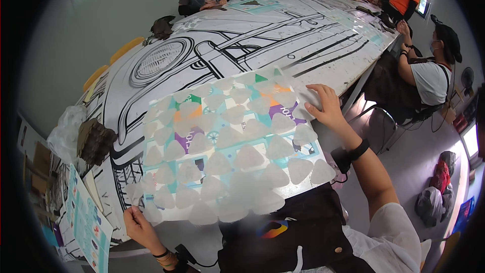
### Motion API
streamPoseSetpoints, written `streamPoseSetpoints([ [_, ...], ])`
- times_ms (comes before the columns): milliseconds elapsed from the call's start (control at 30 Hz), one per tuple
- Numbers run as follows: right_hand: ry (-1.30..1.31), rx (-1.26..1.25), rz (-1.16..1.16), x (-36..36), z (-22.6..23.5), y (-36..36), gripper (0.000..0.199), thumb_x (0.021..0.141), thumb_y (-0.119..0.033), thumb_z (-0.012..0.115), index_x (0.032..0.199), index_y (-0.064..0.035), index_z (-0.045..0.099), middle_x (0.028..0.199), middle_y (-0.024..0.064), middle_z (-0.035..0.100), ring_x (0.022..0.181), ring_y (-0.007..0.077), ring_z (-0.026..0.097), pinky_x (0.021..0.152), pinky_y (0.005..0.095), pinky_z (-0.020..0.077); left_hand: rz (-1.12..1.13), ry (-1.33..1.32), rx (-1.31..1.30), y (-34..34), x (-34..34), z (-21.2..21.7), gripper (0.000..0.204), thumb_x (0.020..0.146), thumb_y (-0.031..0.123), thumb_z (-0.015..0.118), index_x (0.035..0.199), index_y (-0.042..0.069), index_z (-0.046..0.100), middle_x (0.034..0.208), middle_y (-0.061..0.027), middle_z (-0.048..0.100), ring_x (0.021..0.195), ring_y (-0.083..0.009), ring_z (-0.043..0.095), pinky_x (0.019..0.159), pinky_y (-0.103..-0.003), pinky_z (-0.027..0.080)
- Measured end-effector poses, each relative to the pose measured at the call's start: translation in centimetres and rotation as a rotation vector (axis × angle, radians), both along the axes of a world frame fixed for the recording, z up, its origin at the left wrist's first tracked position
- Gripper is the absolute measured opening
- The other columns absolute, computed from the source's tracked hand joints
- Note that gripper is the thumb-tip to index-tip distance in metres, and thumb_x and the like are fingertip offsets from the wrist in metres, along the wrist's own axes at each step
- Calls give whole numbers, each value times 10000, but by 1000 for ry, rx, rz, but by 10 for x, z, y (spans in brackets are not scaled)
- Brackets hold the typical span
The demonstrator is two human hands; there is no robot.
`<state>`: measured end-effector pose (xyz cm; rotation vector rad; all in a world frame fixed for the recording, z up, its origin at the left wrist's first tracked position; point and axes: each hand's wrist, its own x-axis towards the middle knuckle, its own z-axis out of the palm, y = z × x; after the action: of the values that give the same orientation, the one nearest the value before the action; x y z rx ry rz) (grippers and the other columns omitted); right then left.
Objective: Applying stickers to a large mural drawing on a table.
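In front of me lies a printed board [230, 157] in teal, purple, orange and white, near the table's front edge. Spread over it are several thin, translucent pieces [248, 155] shaped like rounded triangles, some overlapping. My left hand [141, 228] is at the board's lower left corner, its fingertips closed on the edge of a translucent piece [134, 192] that sticks out past the board. My right hand [326, 108] is by the upper right edge, thumb and fingers apart. A pale translucent shape [303, 97] shows beside its fingertips; whether they touch it is unclear.
The long table [262, 45] carries a black-line drawing. A stack of dark moulded trays [95, 141] and a clear plastic bag [66, 130] stand at left, behind another printed sheet [90, 222]. A seated person [429, 78] is at right; others stand at the far side.
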<state>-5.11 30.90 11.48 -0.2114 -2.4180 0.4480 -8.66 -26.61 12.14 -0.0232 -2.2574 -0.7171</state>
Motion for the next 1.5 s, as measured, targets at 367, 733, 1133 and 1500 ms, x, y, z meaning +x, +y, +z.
streamPoseSetpoints([
  [367,-66,-22,-55,-6,-7,-4,585,820,-471,633,1317,-172,555,1356,122,513,1316,340,407,1075,472,263,38,-6,7,2,4,1,225,993,161,550,881,-31,585,705,-91,569,601,-163,477,557,-295,395],
  [733,-139,74,-149,-10,-12,-3,534,864,-444,585,1342,-207,561,1406,92,505,1340,319,409,1096,477,249,36,113,43,12,7,5,177,972,107,542,865,-22,601,714,-125,556,582,-227,495,546,-329,401],
  [1133,-117,34,34,-26,-42,52,445,952,-214,425,1371,-115,536,1387,138,533,1320,359,455,1107,429,328,96,132,123,6,6,6,134,933,114,612,856,6,629,715,-84,598,593,-182,554,558,-299,435],
  [1500,-195,-1017,137,108,-87,34,383,1023,-292,439,1205,6,597,1105,119,627,997,209,579,912,341,447,-52,-245,152,-27,-20,37,517,802,253,762,1169,-59,576,954,-135,642,635,-131,536,583,-268,440],
])
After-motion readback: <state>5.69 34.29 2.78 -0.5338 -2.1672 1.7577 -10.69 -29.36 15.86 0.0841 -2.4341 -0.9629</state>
